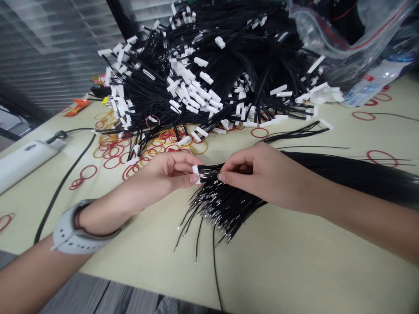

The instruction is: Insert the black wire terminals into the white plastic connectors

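Note:
Between the fingertips of my left hand [166,174] is a small white connector housing [196,174], with several black wires running from its right side. My right hand [262,172] is closed, thumb and forefinger pinching a black wire [212,175] just right of the housing. Below both hands lies a thick bundle of loose black wires [229,200], their shiny metal crimped ends fanned toward the lower left. The bundle continues under my right hand and forearm to the right side of the table. The exact wire tip in my right fingers is hidden.
A large heap of black wire harnesses [235,56] with white connectors fills the back of the table [294,257]. Red and yellow rubber bands [157,141] lie before it. A white power strip [29,161] is at left; a plastic bottle [373,85] and clear bag [353,52] stand back right.

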`<move>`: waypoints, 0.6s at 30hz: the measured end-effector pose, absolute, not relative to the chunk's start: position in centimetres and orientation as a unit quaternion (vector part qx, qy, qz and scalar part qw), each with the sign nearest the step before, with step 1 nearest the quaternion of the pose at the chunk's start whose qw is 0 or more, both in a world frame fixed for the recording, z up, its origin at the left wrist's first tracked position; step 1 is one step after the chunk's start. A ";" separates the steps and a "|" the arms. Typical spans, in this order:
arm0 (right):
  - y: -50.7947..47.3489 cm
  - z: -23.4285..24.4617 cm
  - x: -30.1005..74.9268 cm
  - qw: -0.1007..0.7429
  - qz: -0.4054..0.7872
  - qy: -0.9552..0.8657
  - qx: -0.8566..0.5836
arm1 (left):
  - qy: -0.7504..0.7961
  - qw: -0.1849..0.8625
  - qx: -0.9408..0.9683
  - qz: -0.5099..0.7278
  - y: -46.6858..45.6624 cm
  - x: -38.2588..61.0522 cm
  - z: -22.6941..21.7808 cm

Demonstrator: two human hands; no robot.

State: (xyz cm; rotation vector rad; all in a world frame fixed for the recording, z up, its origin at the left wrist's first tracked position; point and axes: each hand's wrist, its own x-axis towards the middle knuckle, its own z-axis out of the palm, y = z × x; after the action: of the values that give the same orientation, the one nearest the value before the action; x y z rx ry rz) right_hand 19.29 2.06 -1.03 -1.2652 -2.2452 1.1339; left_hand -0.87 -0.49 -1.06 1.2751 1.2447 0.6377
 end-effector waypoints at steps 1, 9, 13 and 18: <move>2.1 -1.1 19.3 0.165 0.400 -0.786 -0.442 | 0.536 0.584 0.545 0.275 -0.5 -0.9 -1.0; 2.0 -1.1 19.4 0.167 0.413 -0.780 -0.440 | 0.537 0.583 0.540 0.282 -0.6 -0.8 -0.9; 2.0 -1.0 19.3 0.164 0.411 -0.779 -0.444 | 0.540 0.582 0.534 0.290 -0.6 -0.8 -0.9; 1.9 -1.1 19.1 0.165 0.399 -0.783 -0.448 | 0.542 0.585 0.531 0.288 -0.6 -1.0 -1.0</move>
State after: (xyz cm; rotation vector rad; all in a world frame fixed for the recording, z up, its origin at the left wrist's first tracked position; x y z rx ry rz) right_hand 19.13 1.93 -1.09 -1.2752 -2.2307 1.1366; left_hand -0.96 -0.56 -0.99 1.2377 1.2631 0.6707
